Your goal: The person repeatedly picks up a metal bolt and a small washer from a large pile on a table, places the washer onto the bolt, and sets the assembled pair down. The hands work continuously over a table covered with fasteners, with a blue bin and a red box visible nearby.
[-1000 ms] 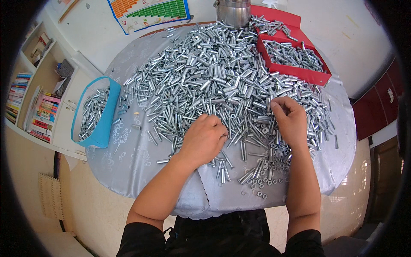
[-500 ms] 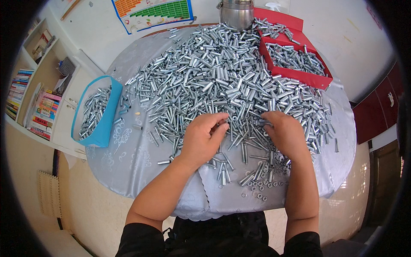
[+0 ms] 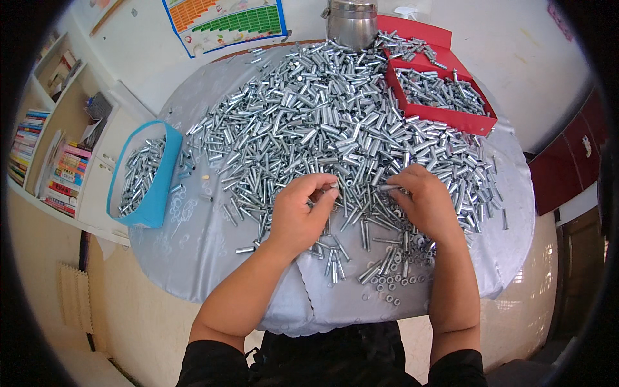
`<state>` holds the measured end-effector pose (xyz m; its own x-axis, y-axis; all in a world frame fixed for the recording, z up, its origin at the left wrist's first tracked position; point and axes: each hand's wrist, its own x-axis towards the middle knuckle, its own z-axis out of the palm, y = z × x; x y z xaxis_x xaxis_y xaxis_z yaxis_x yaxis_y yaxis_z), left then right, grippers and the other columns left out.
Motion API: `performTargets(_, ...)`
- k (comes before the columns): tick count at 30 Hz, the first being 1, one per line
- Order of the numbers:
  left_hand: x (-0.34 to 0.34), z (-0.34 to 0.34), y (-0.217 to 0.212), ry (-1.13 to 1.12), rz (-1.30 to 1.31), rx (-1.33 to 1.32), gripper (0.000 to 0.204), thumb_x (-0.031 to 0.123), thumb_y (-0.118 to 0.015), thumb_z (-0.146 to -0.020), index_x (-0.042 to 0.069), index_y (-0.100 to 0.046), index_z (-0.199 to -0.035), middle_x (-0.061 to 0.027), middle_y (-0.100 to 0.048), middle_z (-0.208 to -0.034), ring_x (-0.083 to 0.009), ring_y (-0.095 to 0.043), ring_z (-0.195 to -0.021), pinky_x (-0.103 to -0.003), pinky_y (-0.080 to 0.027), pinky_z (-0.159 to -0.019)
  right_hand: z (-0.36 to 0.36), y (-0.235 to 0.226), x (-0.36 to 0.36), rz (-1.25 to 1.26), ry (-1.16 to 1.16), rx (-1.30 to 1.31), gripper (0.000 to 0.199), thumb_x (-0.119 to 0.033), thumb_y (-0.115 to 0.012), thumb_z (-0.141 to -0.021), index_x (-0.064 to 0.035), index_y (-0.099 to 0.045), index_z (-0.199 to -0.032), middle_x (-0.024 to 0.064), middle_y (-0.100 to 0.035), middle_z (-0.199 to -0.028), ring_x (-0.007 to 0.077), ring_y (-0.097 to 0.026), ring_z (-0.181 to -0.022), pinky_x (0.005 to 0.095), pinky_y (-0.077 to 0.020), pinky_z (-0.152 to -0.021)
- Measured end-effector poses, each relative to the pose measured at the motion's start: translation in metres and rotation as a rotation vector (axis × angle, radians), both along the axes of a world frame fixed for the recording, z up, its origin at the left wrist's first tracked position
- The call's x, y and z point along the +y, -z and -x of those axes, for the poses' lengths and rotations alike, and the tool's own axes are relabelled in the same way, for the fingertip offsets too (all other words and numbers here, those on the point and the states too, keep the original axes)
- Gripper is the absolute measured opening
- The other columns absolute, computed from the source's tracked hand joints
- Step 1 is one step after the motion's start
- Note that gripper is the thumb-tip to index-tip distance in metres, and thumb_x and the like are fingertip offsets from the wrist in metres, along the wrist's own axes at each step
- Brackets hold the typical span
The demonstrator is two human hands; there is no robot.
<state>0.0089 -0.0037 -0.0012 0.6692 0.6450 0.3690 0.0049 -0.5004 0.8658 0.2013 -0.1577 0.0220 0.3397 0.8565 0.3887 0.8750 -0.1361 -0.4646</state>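
The left hand [image 3: 302, 213] has thumb and forefinger nearly together, its grip closed on what seems a small metal piece [image 3: 334, 185], too tiny to identify. The right hand [image 3: 425, 201] pinches a slender metal part [image 3: 389, 187] that points toward the left. Both are over the near side of a heap of bolts and sleeves [image 3: 309, 132] spread across the cloth-covered surface [image 3: 171, 261]. If either pinch slipped, the dropped item could vanish among lookalikes directly below. The right forearm [image 3: 455, 277] lies just beside loose metal rings [image 3: 389, 287]; an inward sweep might scatter these toward the front edge, helped by the smooth cloth. Raking hard near the red box [image 3: 451, 122] could set parts rolling, and a tug on the cloth might tip the blue box [image 3: 155, 201] at the left rim
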Motion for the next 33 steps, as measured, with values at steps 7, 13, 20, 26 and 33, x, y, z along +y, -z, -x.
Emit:
performTargets(7,0.0,0.001,-0.003,-0.029,0.077,-0.065,0.018,0.005,-0.067,-0.087,0.0,-0.066,-0.104,-0.0021,-0.066,-0.09,-0.0081,-0.06,-0.078,-0.023,-0.049,-0.073,0.008,-0.026,-0.003,0.29,-0.148,0.905,0.015,-0.01,-0.072,-0.082,0.0005,-0.071,-0.092,0.004,-0.067,-0.076,0.0093,-0.059,-0.063,0.0267,-0.0474,-0.057)
performTargets(13,0.0,0.0,-0.001,-0.027,0.105,-0.096,0.017,0.003,-0.066,-0.087,0.001,-0.065,-0.104,-0.0018,-0.066,-0.092,-0.0074,-0.059,-0.079,-0.023,-0.048,-0.073,-0.018,-0.012,0.005,-0.396,0.009,1.155,0.03,-0.02,-0.06,-0.094,0.0069,-0.065,-0.106,0.0118,-0.069,-0.088,0.0174,-0.066,-0.074,0.0283,-0.0531,-0.074)
performTargets(20,0.0,0.0,0.005,-0.008,0.163,-0.09,0.017,0.004,-0.065,-0.088,0.0,-0.063,-0.105,-0.0025,-0.066,-0.092,-0.0084,-0.061,-0.082,-0.023,-0.049,-0.076,-0.028,-0.003,0.005,-0.659,0.196,1.174,0.027,-0.018,-0.061,-0.094,0.0044,-0.062,-0.109,0.011,-0.069,-0.094,0.0167,-0.067,-0.079,0.0267,-0.0546,-0.068)
performTargets(26,0.004,-0.002,0.007,-0.013,0.135,-0.102,0.015,0.007,-0.065,-0.087,0.0,-0.065,-0.1,-0.0069,-0.067,-0.09,-0.0128,-0.064,-0.08,-0.026,-0.051,-0.074,-0.014,0.0,-0.003,-0.033,0.103,0.367,0.01,-0.011,-0.069,-0.08,-0.0031,-0.069,-0.086,0.008,-0.066,-0.079,0.0226,-0.063,-0.07,0.0336,-0.0482,-0.061)
performTargets(33,0.004,-0.002,0.01,0.042,0.266,-0.123,0.015,0.003,-0.063,-0.089,-0.002,-0.062,-0.104,-0.0063,-0.066,-0.091,-0.0127,-0.065,-0.082,-0.026,-0.053,-0.074,0.0,0.0,-0.004,0.28,0.181,-0.056,0.012,-0.015,-0.071,-0.077,-0.0064,-0.068,-0.086,0.013,-0.06,-0.086,0.0319,-0.062,-0.081,0.0417,-0.0488,-0.071)
